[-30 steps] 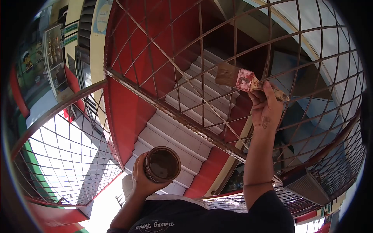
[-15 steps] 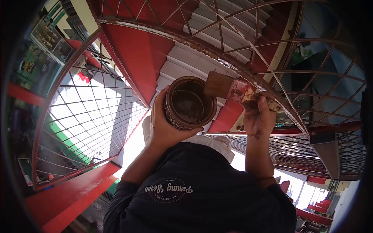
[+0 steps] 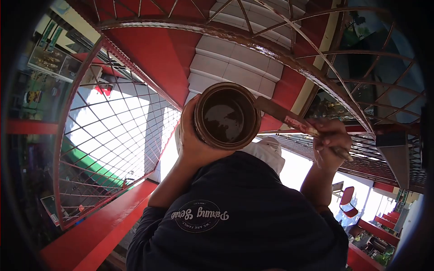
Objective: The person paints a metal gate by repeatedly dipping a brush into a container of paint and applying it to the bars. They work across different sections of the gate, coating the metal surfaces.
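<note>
L hand (image 3: 199, 151) wraps partway round the side of a brown tub (image 3: 254, 128) w/ dark liquid (image 3: 224, 118) inside; R hand (image 3: 333, 142), fingers curled shut round its handle, holds a paintbrush (image 3: 289, 118) edge-on, bristles at the tub's rim, contact unclear. Poss. trouble: a slipping L grip could spill liquid onto the dark shirt (image 3: 253, 212); overloaded bristles might drip on the steps (image 3: 230, 67) approx. below.

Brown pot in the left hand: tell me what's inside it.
Inside the brown pot is dark brown liquid, probably paint, with pale reflections on its surface. The liquid covers the pot's bottom, so its depth cannot be told.
</note>
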Tool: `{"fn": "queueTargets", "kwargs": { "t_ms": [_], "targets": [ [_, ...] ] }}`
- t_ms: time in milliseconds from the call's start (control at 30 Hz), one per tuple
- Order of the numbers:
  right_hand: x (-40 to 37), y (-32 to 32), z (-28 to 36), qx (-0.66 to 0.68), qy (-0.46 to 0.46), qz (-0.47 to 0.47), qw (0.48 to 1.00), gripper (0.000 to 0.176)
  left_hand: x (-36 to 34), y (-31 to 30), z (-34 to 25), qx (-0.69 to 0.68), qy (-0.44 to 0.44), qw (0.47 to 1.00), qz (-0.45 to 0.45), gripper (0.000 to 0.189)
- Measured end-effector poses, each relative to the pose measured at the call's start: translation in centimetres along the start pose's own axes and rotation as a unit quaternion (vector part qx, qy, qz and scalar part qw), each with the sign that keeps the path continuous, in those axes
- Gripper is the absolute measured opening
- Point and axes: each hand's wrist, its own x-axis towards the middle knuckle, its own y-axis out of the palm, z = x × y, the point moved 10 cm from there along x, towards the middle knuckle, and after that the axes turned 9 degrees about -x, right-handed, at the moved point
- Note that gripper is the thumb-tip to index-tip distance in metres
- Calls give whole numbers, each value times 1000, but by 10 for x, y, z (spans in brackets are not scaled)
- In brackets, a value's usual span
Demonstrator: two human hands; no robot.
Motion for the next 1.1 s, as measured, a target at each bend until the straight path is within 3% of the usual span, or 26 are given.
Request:
{"fn": "queueTargets", "kwargs": {
  "t_ms": [100, 167, 400, 433, 533, 600, 700, 833, 967, 1100],
  "targets": [
    [12, 44, 35, -221, -88, 219, 946, 22, -1, 9, 1, -15, -13, 999, 49, 134],
    [10, 59, 51, -301, -64, 237, 922, 18, -8, 4, 6, 18, 13, 999, 37, 127],
    [-5, 25, 65, -249, -106, 297, 916, 18, -19, 5, 4, 39, 44, 998, 29, 126],
    [-5, 15, 64, -255, -82, 278, 923, 22, -21, 5, 8, 17, 40, 998, 36, 127],
    [-18, -20, 50, -244, 21, 72, 967, 19, -21, 6, 14, -20, 40, 997, 62, 129],
    [-24, -35, 45, -248, 10, 22, 968, 16, -21, 11, 10, -9, 49, 995, 84, 131],
    [-33, -51, 40, -281, 5, -39, 959, 24, -23, 16, 10, 16, 62, 994, 94, 132],
    [-39, -66, 36, -213, -3, -147, 966, 29, -28, 26, 16, -26, 46, 993, 105, 131],
    [-1, -34, 40, -94, 6, -129, 987, 29, -35, 30, 21, -6, 41, 994, 97, 127],
    [34, 24, 24, -157, 74, -32, 984, 25, -32, 38, 13, 35, 70, 993, 91, 123]
  ]
}}
